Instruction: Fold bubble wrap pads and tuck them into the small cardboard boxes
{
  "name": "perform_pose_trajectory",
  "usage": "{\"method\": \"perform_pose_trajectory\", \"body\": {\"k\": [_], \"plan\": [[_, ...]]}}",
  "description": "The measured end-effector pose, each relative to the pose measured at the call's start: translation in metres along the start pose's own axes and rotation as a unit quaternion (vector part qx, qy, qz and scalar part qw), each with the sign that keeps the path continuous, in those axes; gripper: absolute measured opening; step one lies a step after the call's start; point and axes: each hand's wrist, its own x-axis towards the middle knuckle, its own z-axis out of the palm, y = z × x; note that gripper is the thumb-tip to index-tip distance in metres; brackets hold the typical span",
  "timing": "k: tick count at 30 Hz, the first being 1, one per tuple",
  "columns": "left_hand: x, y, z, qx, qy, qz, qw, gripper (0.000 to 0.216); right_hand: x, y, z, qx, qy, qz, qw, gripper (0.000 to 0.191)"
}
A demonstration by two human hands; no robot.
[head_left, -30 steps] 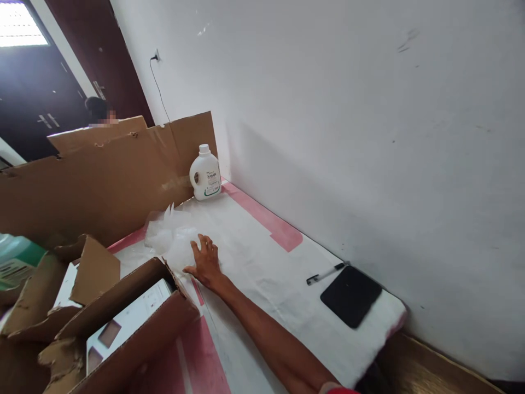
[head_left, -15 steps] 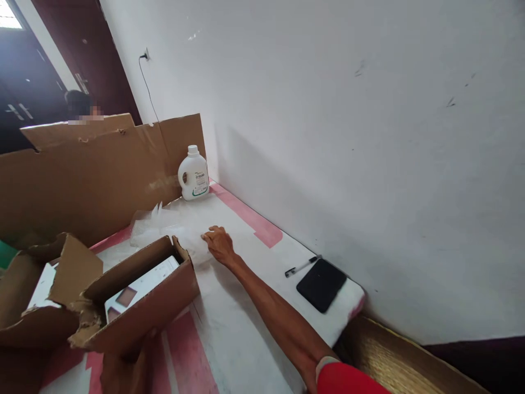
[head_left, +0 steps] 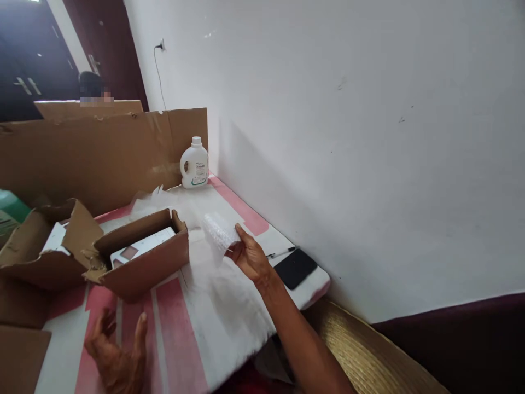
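A piece of bubble wrap (head_left: 220,232) is pinched in my right hand (head_left: 251,257), lifted over the pink and white table (head_left: 229,295). My left hand (head_left: 118,350) is over the front of the table with fingers apart and nothing in it. Just beyond it stands an open cardboard box (head_left: 151,268) with white flat boxes (head_left: 143,246) inside. More clear plastic sheets (head_left: 153,202) lie behind that box.
A white jug (head_left: 195,167) stands by the cardboard partition (head_left: 102,158). A second torn box (head_left: 49,268) and a green container (head_left: 12,208) are at left. A pen (head_left: 283,252) and a black flat object (head_left: 296,268) lie near the wall. A person's head shows behind the partition.
My right hand has taken up the bubble wrap from the table and drawn it back toward me. My left hand has come clear of the box with its fingers spread.
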Motion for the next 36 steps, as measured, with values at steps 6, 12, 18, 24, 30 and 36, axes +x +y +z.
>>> {"method": "perform_pose_trajectory", "body": {"k": [6,12,18,24,30,36], "plan": [[-0.05,0.03,-0.011,-0.342,-0.261,-0.281,0.858,0.075,-0.066,0.031,0.046,0.093,-0.121,0.109,0.982,0.036],[-0.045,0.021,-0.024,-0.417,-0.209,-0.385,0.796,0.046,-0.08,0.051,0.047,0.04,-0.155,0.101,0.982,0.027],[-0.016,0.004,-0.052,-0.325,-0.199,-0.309,0.871,0.046,-0.076,0.067,0.012,-0.17,-0.117,0.041,0.978,0.026],[-0.013,0.022,-0.064,-0.177,-0.215,-0.202,0.939,0.048,-0.077,0.084,0.027,-0.437,-0.056,-0.203,0.874,0.035],[-0.019,0.04,-0.072,-0.102,-0.272,-0.137,0.947,0.04,-0.087,0.08,0.076,-0.338,-0.352,-0.122,0.864,0.054],[-0.026,0.026,-0.083,-0.101,-0.222,-0.189,0.951,0.057,-0.093,0.09,0.081,-0.267,-0.3,-0.132,0.906,0.016]]}}
